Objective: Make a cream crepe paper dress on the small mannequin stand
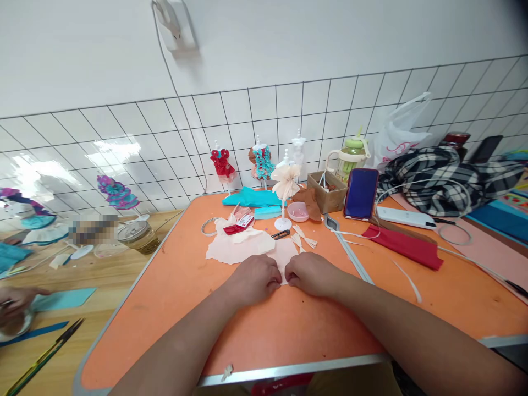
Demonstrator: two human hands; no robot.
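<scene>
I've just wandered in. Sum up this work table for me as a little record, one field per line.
Left hand: left hand curled on pale fabric
Right hand: right hand curled on the same fabric, beside the left
Surface: orange tabletop
Beyond the hands: miniature dress form with a cream ruffle
Right of that form: pink bowl, upright phone
Neighbour: co-worker's hand at a teal strip

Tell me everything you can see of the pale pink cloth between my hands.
The pale pink cloth looks thin and plain. It lies nearly flat on the orange, metal-edged tabletop, its near end between the bare left hand and right hand, which seem to pinch it, partly covering it.
</scene>
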